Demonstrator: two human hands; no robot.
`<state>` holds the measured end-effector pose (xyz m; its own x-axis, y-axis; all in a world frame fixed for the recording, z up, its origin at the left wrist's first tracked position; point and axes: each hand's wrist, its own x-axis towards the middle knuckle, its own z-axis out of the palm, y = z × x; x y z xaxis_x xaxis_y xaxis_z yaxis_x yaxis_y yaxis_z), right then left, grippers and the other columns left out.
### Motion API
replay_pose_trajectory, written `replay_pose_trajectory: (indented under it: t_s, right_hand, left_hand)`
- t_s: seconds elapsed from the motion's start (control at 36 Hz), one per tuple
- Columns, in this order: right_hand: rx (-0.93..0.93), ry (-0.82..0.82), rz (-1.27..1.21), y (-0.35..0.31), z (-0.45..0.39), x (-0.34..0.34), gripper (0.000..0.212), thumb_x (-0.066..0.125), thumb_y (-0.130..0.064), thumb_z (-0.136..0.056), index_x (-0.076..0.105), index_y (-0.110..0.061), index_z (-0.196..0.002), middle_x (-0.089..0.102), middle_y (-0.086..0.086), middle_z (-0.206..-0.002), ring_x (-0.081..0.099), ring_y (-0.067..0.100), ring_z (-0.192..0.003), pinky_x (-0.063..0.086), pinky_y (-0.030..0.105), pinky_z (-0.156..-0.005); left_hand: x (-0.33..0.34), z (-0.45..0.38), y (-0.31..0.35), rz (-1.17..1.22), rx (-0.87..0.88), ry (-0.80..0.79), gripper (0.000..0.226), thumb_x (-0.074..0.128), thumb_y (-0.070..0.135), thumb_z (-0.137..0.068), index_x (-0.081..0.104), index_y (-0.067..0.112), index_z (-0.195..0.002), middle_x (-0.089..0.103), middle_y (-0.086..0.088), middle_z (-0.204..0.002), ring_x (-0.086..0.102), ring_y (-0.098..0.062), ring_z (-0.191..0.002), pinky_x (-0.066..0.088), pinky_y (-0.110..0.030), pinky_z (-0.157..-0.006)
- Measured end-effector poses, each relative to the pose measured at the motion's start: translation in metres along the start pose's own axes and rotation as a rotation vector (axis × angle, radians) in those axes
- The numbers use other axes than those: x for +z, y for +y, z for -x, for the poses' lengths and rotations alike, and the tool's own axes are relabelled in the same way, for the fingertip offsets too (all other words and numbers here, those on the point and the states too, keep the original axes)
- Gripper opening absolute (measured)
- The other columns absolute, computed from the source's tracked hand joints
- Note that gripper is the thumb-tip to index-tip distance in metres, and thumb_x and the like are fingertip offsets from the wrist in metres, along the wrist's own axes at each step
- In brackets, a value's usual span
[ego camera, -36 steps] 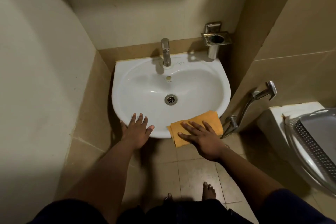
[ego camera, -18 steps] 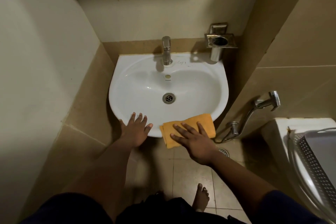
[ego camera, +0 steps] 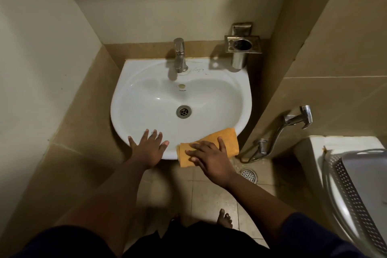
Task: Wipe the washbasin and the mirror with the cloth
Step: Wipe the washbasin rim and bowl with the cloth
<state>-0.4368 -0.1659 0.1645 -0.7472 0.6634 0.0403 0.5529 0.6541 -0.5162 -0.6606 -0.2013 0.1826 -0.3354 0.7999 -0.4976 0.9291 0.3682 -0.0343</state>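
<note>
A white washbasin (ego camera: 146, 98) hangs on the tiled wall, with a chrome tap (ego camera: 179, 56) at its back and a drain (ego camera: 183, 111) in the middle. A folded orange cloth (ego camera: 227, 139) lies over the front right rim. My right hand (ego camera: 211, 158) presses flat on the cloth, fingers spread. My left hand (ego camera: 148, 147) rests flat on the front left rim, fingers apart, holding nothing. No mirror is in view.
A steel holder with a cup (ego camera: 241, 48) is fixed to the wall right of the tap. A hand sprayer (ego camera: 297, 120) hangs on the right wall beside a toilet (ego camera: 343, 174). A floor drain (ego camera: 248, 175) lies below; my bare foot (ego camera: 225, 219) stands on the tiles.
My right hand has slid the cloth a little to the left along the front rim. The head view has shifted, showing more floor. My left hand has stayed on the rim.
</note>
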Motion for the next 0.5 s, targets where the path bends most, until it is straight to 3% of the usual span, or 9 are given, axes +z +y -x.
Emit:
replay_pose_trajectory:
  t_s: [0.11,0.25,0.39,0.5]
  right_hand:
    - [-0.002,0.09,-0.063,0.032,0.0,-0.01,0.036,0.04,-0.043,-0.089,0.066,-0.031,-0.109,0.065,-0.007,-0.118,0.054,0.021,-0.118,0.01,0.048,-0.108]
    - [0.027,0.067,-0.054,0.063,-0.003,-0.029,0.046,0.043,-0.053,-0.084,0.065,-0.025,-0.114,0.066,-0.005,-0.115,0.055,0.021,-0.118,0.017,0.042,-0.107]
    - [0.045,0.084,0.146,0.042,0.001,-0.012,0.04,0.044,-0.047,-0.083,0.066,-0.029,-0.112,0.068,-0.006,-0.11,0.06,0.023,-0.109,0.029,0.056,-0.1]
    - [0.007,0.099,0.243,0.012,-0.001,0.004,0.043,0.074,-0.04,-0.072,0.066,-0.029,-0.112,0.068,-0.006,-0.111,0.062,0.022,-0.107,0.032,0.064,-0.096]
  left_hand:
    - [0.001,0.0,0.01,0.019,0.025,-0.001,0.057,0.012,0.05,-0.099,0.009,0.026,-0.15,0.003,0.007,-0.159,-0.007,-0.016,-0.146,-0.008,-0.062,-0.109]
    - [-0.001,0.002,0.013,0.01,0.013,-0.022,0.057,0.011,0.05,-0.098,0.007,0.026,-0.15,0.001,0.008,-0.159,-0.007,-0.015,-0.146,-0.008,-0.062,-0.109]
    - [0.0,0.002,0.016,0.007,0.004,-0.033,0.059,0.009,0.052,-0.098,0.004,0.026,-0.15,-0.002,0.008,-0.159,-0.009,-0.015,-0.146,-0.009,-0.061,-0.109]
    - [-0.001,-0.002,0.024,-0.023,0.025,-0.056,0.059,0.008,0.052,-0.098,0.001,0.026,-0.15,-0.004,0.006,-0.159,-0.01,-0.016,-0.146,-0.009,-0.061,-0.109]
